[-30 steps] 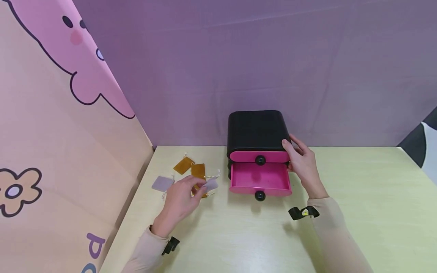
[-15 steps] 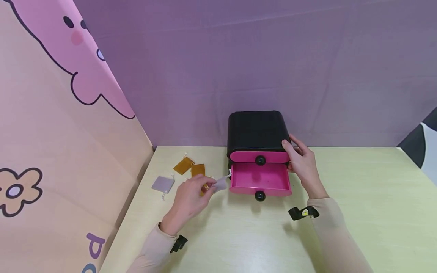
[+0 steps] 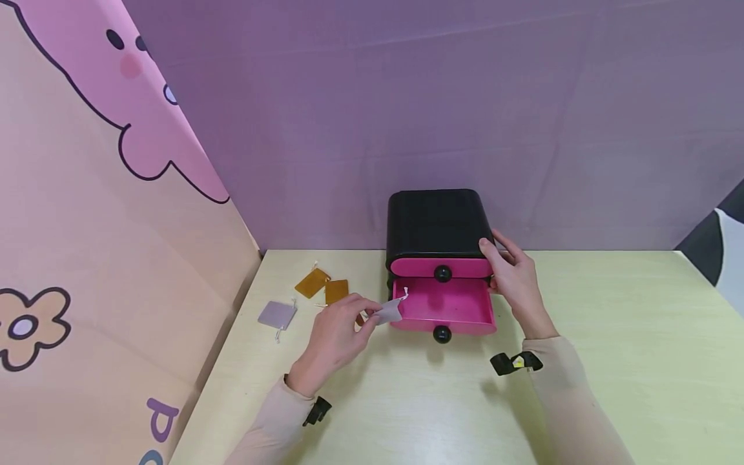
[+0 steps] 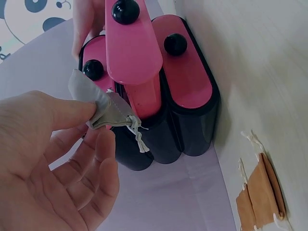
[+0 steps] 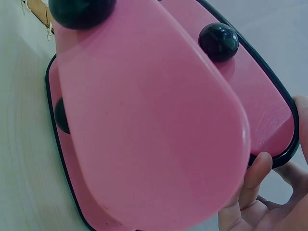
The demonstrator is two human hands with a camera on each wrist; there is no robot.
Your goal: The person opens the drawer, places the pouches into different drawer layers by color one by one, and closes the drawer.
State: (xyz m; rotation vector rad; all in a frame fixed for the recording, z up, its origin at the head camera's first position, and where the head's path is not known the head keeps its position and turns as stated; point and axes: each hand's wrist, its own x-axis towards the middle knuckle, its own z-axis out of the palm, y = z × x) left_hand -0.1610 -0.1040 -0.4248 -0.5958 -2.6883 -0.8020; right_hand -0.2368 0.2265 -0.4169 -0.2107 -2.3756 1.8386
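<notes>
My left hand [image 3: 337, 336] pinches a small grey drawstring pouch [image 3: 391, 312] between thumb and fingertips, at the left side of the pulled-out pink drawer [image 3: 413, 323]. In the left wrist view the pouch [image 4: 107, 107] is folded at the fingertips, its white cord dangling. The drawer is the middle one of a black drawer cabinet [image 3: 438, 223] with pink fronts and round black knobs; its visible floor is bare. My right hand [image 3: 518, 287] grips the cabinet's right side, thumb at the top front corner, fingers along the side.
Left of the cabinet lie two brown pouches [image 3: 312, 283] and a lavender-grey pouch [image 3: 277, 314], flat on the light wooden table [image 3: 407, 407]. More brown shows behind my left fingers. A purple cloth [image 3: 325, 129] hangs behind the table; a printed panel [image 3: 104, 245] stands at left.
My left hand has moved right with the grey pouch, from among the other pouches to the open drawer's left edge. The right hand and the cabinet have stayed in place.
</notes>
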